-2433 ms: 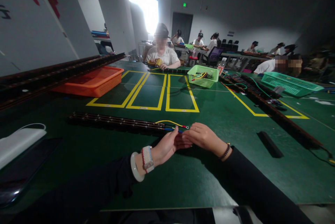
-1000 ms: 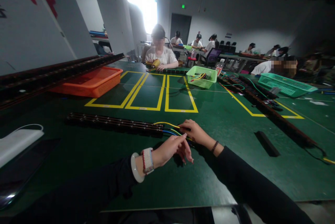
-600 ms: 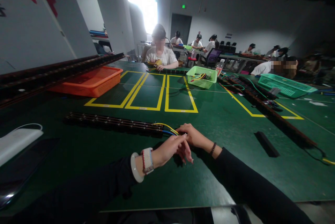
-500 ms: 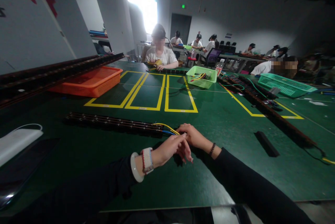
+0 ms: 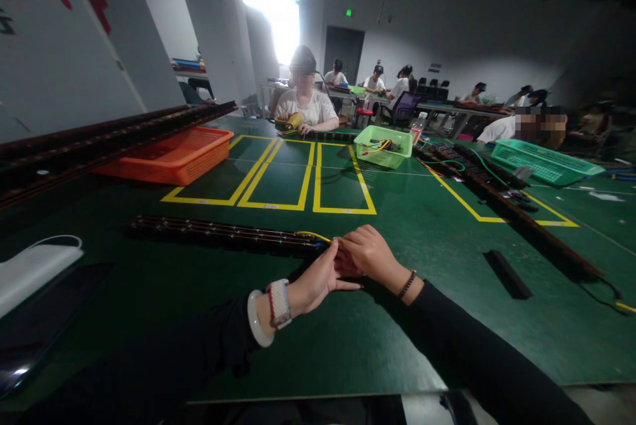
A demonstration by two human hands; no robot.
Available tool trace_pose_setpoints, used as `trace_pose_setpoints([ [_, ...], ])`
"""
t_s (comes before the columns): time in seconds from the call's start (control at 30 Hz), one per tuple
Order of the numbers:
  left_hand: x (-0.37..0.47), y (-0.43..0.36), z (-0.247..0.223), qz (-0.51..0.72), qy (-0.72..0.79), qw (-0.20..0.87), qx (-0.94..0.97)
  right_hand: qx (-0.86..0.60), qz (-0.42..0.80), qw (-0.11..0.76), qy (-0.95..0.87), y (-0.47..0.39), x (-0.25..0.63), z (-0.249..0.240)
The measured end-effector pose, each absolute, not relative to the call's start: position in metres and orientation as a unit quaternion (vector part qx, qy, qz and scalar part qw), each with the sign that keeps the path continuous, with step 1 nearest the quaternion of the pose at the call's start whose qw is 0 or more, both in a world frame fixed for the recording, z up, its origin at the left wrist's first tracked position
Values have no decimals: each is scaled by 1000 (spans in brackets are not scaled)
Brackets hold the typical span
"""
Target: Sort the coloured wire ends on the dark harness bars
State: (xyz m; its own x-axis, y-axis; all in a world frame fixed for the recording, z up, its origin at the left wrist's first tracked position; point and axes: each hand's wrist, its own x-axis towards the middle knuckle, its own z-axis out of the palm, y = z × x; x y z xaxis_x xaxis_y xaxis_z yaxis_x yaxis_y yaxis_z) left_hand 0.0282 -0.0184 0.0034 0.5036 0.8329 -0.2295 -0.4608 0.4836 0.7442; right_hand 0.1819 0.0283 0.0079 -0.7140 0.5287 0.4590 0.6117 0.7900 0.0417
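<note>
A long dark strip (image 5: 223, 234) with thin metal lines lies on the green table, left of my hands. A yellow wire (image 5: 314, 235) and a short bit of blue wire (image 5: 319, 246) run from its right end into my fingers. My left hand (image 5: 320, 279) is pinched at the wires' ends, thumb on top and some lower fingers stretched to the right. My right hand (image 5: 371, 256) is closed against the left fingertips, knuckles up, also at the wires. The wire ends themselves are hidden between the fingers.
An orange basket (image 5: 199, 159) stands at the left under a raised dark rail (image 5: 99, 140). Light-green basket (image 5: 403, 155) and teal basket (image 5: 546, 170) stand farther back. Another long rail (image 5: 536, 233) and a short black piece (image 5: 507, 274) lie right. A phone (image 5: 44, 319) lies left. A co-worker (image 5: 308, 107) sits opposite.
My right hand has curled and risen slightly, and my left fingers have turned to meet it. The wires and the strip's right end have shifted slightly right.
</note>
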Motion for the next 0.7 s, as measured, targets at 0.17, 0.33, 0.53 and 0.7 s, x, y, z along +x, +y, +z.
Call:
trace_pose_setpoints([
  [0.17,30,-16,3,455,294,806,240,-257,-124,158,-945,24,184,19],
  [0.33,31,-13,2,481,275,809,194,-231,-109,153,-955,21,183,23],
  [0.53,29,-11,-2,494,279,803,184,-286,-23,229,-930,22,188,21],
  [0.7,29,-11,-2,491,297,796,194,-413,66,270,-867,24,190,21],
])
